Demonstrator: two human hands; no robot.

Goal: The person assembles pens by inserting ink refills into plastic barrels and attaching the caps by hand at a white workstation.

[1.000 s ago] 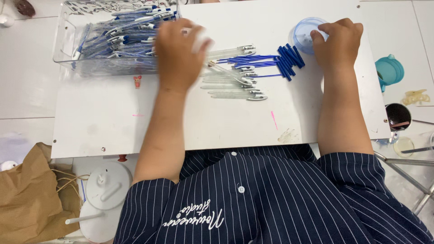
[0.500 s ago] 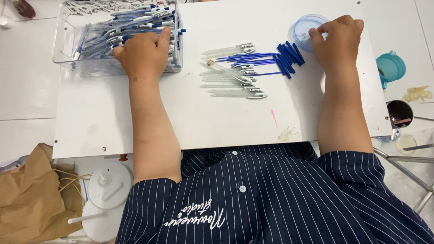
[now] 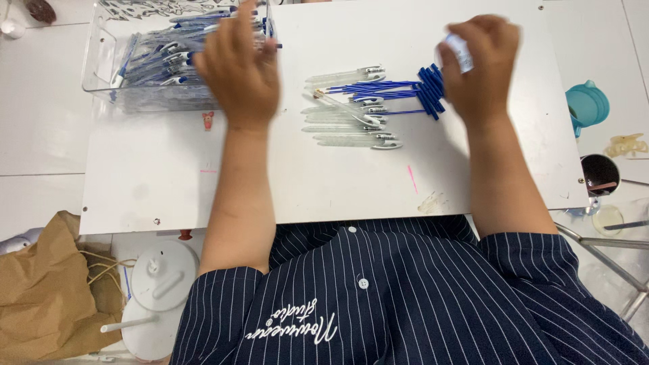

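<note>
My left hand [image 3: 236,67] lies palm down over the right end of a clear plastic tray [image 3: 101,74] full of blue-and-clear pens [image 3: 162,57]. Its fingers reach in among the pens, and its grip is hidden. My right hand [image 3: 481,71] is blurred and closed around a small clear bluish container [image 3: 461,51], lifted just right of a bundle of blue pen refills [image 3: 399,88]. Between my hands, several clear pen barrels [image 3: 351,132] lie in a row on the white board [image 3: 338,182].
A teal lidded cup [image 3: 587,105], a pale hair clip [image 3: 625,143] and a dark round cup [image 3: 599,174] sit right of the board. A brown paper bag [image 3: 40,297] and a white round device [image 3: 162,277] lie at lower left.
My left hand went from the pen barrels to the tray and now reaches deeper into it. My right hand has closed on the small container and lifted it slightly.
</note>
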